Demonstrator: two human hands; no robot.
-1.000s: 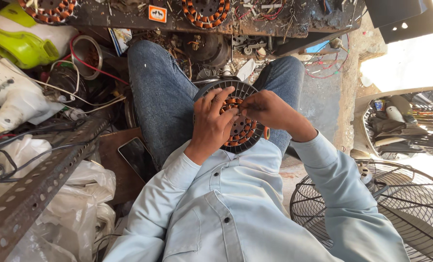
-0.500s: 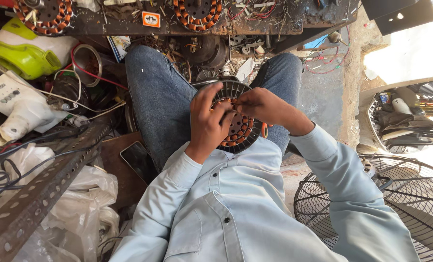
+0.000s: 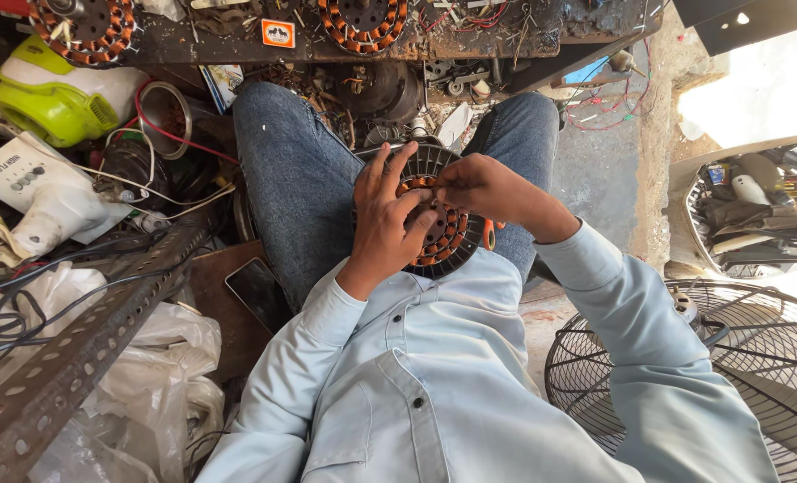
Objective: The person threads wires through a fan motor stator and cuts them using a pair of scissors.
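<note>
From the head camera, looking down at my lap, I have a round fan motor stator (image 3: pixel 434 219) resting on my thighs, between my knees in blue jeans (image 3: pixel 295 179). It is a dark ribbed disc with a ring of copper-coloured windings showing around its middle. My left hand (image 3: pixel 387 224) lies flat over its left half, fingers spread and only slightly curled, the palm pressing on the windings and steadying the disc rather than closing around it. My right hand (image 3: pixel 479 188) comes in from the right, fingers drawn together in a pinch at the upper edge of the winding ring; what sits between the fingertips is too small to tell. An orange bit (image 3: pixel 489 234) peeks out beneath my right wrist at the stator's right edge.

At the near left of my left leg a dark phone (image 3: pixel 257 291) lies on a brown board. Further left a perforated metal angle bar (image 3: pixel 76 353) runs diagonally over white plastic bags (image 3: pixel 161 376). A green and white appliance housing (image 3: pixel 54 103) sits at the upper left. On the cluttered surface along the top edge lie two more wound stators, one at the left corner (image 3: pixel 85 25) and one near the middle (image 3: pixel 362 22). A wire fan guard (image 3: pixel 738 358) stands at my lower right.
</note>
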